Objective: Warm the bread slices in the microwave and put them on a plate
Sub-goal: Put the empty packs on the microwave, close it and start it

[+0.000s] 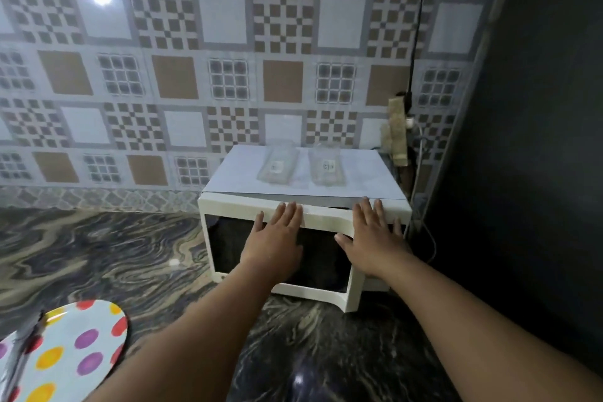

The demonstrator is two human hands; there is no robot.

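Nearest me, the polka-dot plate point(75, 346) sits bottom left on the marbled counter point(107, 248). Further in, my left hand point(277, 238) and right hand point(372, 238) lie flat, fingers straight, against the microwave point(261, 206) door, gripping nothing. I can't see any bread. Two clear containers point(301, 165) rest on top.

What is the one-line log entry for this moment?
left hand: flat on door | right hand: flat on door | plate: no bread
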